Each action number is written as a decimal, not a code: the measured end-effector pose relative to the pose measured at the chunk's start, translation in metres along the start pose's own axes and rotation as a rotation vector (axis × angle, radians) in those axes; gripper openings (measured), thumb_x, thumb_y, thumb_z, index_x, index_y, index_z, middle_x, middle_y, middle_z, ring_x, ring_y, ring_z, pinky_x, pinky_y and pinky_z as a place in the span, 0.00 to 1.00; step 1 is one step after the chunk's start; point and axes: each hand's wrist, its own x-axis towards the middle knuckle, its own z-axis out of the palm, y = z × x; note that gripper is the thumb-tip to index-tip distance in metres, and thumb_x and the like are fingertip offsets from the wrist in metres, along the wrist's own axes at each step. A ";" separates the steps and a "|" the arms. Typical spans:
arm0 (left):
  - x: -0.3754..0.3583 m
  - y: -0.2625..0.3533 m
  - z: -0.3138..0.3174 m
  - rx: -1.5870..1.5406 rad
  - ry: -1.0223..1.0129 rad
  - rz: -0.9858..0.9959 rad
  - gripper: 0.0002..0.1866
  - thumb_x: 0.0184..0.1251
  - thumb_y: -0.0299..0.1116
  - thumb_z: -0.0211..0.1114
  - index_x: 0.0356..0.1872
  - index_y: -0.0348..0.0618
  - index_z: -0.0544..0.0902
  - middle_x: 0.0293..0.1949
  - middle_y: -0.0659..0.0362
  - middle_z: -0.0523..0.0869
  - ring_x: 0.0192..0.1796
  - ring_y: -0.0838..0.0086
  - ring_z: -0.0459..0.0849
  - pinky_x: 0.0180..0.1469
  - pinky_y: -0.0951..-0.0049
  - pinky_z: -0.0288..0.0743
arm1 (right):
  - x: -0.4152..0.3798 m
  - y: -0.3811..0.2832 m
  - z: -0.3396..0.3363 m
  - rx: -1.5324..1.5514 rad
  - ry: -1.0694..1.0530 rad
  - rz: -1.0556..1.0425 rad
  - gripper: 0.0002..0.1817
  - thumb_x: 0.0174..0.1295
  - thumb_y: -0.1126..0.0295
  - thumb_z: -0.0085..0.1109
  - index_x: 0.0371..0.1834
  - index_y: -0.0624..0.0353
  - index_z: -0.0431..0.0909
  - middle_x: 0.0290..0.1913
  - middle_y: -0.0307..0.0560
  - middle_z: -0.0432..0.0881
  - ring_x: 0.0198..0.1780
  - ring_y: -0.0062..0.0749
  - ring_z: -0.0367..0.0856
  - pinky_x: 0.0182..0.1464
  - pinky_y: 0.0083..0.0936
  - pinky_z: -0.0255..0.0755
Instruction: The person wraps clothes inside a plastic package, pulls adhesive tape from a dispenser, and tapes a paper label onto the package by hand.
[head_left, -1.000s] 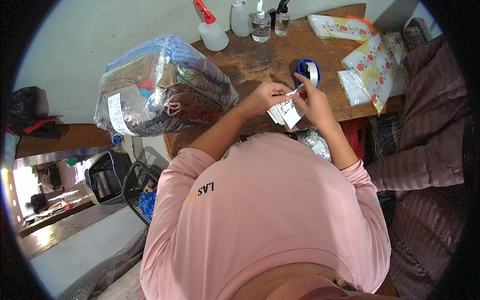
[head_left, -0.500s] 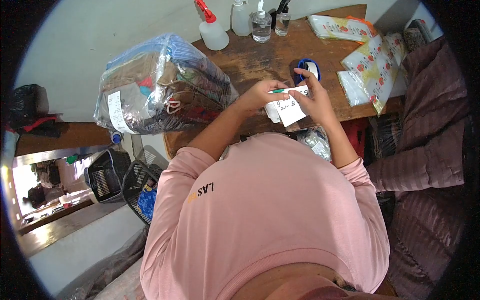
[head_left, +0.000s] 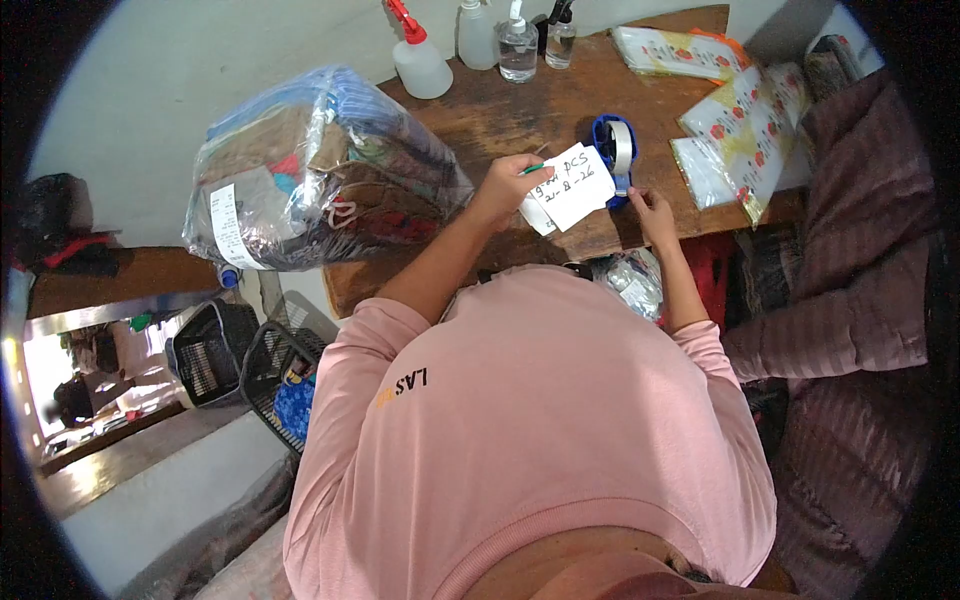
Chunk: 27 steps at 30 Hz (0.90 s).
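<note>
My left hand (head_left: 508, 192) is closed on white paper slips (head_left: 580, 195), the top one with black handwriting. A slim green item (head_left: 531, 168), perhaps a pen, is also pinched in it. Just right of the slips stands a blue tape dispenser (head_left: 600, 130) with a roll of tape (head_left: 622, 147) in it. My right hand (head_left: 654, 216) is at the dispenser's near end, thumb and forefinger pinched at the tape's loose end. The clear tape itself is hard to make out there.
A plastic-wrapped bundle of folded clothes (head_left: 330, 180) sits at left. Behind are a red-topped spray bottle (head_left: 422, 68) and several other bottles. Floral plastic packets (head_left: 735, 140) lie at right, beside a dark striped quilt (head_left: 850, 240). Black baskets (head_left: 212, 350) stand lower left.
My right hand has let go of the slips and moved down and right to the tape dispenser. My left hand keeps the slips, which show more of their writing.
</note>
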 end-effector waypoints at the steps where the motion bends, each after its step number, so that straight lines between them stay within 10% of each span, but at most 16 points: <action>1: 0.002 -0.003 -0.001 -0.006 -0.010 0.007 0.11 0.57 0.31 0.62 0.36 0.33 0.79 0.28 0.58 0.82 0.28 0.79 0.80 0.30 0.78 0.71 | 0.000 0.002 0.000 0.074 -0.005 0.030 0.17 0.57 0.61 0.58 0.37 0.68 0.77 0.30 0.47 0.80 0.32 0.26 0.77 0.37 0.21 0.69; 15: 0.013 -0.019 0.000 -0.057 0.071 0.111 0.09 0.61 0.32 0.59 0.38 0.36 0.76 0.30 0.59 0.81 0.29 0.80 0.80 0.31 0.79 0.73 | 0.001 -0.072 -0.010 -0.478 0.165 -0.202 0.15 0.58 0.58 0.53 0.32 0.61 0.74 0.28 0.60 0.79 0.33 0.54 0.78 0.35 0.42 0.70; 18: 0.010 -0.013 -0.002 -0.068 0.096 0.142 0.10 0.61 0.32 0.58 0.40 0.37 0.76 0.31 0.59 0.81 0.29 0.79 0.80 0.32 0.78 0.74 | 0.004 -0.060 -0.008 -0.348 -0.118 0.117 0.15 0.61 0.58 0.48 0.35 0.60 0.71 0.28 0.61 0.78 0.34 0.54 0.78 0.36 0.45 0.69; 27: 0.009 0.002 -0.009 -0.384 0.194 -0.009 0.07 0.61 0.30 0.58 0.38 0.41 0.75 0.32 0.62 0.80 0.31 0.78 0.80 0.32 0.76 0.75 | -0.021 0.009 -0.003 0.365 -0.185 0.042 0.04 0.59 0.73 0.52 0.30 0.60 0.69 0.36 0.45 0.79 0.39 0.28 0.77 0.40 0.23 0.69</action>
